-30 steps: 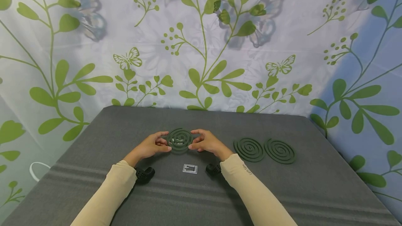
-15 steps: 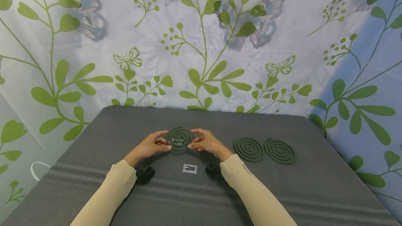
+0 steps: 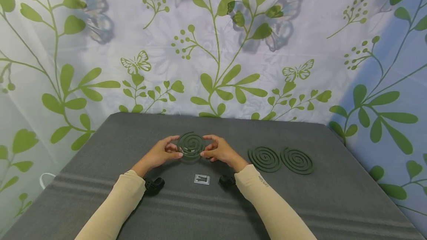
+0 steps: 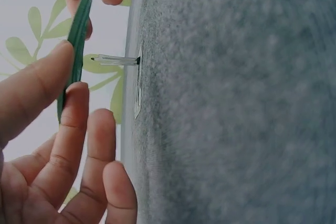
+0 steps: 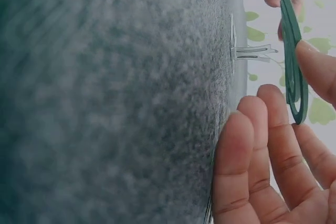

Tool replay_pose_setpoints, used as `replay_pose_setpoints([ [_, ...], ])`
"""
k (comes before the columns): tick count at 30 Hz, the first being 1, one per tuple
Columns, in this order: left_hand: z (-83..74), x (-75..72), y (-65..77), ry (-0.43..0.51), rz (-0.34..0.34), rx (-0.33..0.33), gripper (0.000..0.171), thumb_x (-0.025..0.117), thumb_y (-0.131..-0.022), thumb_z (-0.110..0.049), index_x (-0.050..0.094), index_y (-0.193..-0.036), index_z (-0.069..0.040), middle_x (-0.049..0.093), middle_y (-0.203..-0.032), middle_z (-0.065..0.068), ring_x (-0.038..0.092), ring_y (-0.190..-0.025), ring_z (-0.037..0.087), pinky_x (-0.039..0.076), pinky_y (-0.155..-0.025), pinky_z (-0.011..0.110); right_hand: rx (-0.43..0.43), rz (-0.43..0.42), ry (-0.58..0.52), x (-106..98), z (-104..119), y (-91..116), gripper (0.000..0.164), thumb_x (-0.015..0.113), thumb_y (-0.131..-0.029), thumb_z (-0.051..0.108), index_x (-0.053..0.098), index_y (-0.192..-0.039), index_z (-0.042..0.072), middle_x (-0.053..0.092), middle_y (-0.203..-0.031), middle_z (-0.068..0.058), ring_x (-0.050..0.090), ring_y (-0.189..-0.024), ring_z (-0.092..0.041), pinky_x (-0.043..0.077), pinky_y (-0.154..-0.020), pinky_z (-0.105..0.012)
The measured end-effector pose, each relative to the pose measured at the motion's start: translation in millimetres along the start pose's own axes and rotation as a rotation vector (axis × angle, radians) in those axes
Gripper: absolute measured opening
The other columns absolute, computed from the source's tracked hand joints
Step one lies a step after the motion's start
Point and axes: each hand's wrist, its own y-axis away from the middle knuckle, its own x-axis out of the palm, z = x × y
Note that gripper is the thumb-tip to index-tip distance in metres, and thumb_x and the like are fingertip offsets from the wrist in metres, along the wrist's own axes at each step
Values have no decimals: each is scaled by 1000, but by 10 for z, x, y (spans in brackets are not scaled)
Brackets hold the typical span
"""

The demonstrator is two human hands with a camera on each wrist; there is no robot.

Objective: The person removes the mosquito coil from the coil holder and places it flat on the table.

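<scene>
A dark green mosquito coil (image 3: 192, 144) is held roughly flat above the table by both hands. My left hand (image 3: 164, 152) pinches its left edge between thumb and fingers, and my right hand (image 3: 217, 149) pinches the right edge. Beneath it, a small metal stand (image 4: 116, 61) has its prong upright; the prong tip (image 5: 272, 51) appears apart from the coil in both wrist views. From the head, the stand shows only in part through the coil's gaps. Nearer the person, a second flat metal stand (image 3: 202, 179) lies on the table.
Two more green coils lie side by side to the right, the nearer one (image 3: 264, 159) by the right forearm and the other coil (image 3: 297, 160) beyond it. Grey cloth covers the table (image 3: 186, 214). A leaf-patterned curtain (image 3: 166, 47) hangs behind it.
Both hands and the coil have risen slightly, a little away from the person. The flat stand and the two coils on the right have stayed put.
</scene>
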Motion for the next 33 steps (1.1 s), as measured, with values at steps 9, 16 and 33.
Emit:
replay_pose_setpoints([
  [9, -89, -15, -4, -25, -14, 34, 78, 79, -100, -5, 35, -163, 10, 73, -114, 19, 73, -105, 33, 56, -82, 38, -75, -10, -20, -37, 30, 62, 69, 78, -99, 1, 47, -160, -2, 74, -105, -13, 72, -85, -16, 61, -71, -35],
  [16, -148, 7, -2, -50, -9, 42, 81, 80, -99, -6, 35, -165, 6, 73, -109, 13, 72, -103, 30, 57, -85, 42, -89, -22, -7, -68, 88, 140, 69, 79, -98, 3, 48, -160, -1, 74, -109, -15, 71, -86, -17, 63, -75, -39],
  [33, -314, 50, 46, -92, 8, 108, 82, 82, -98, -8, 36, -164, 6, 74, -103, 8, 72, -97, 24, 59, -87, 43, -145, -1, -27, -200, 99, 308, 69, 78, -99, 3, 46, -160, 0, 71, -113, -15, 70, -91, -18, 63, -82, -44],
])
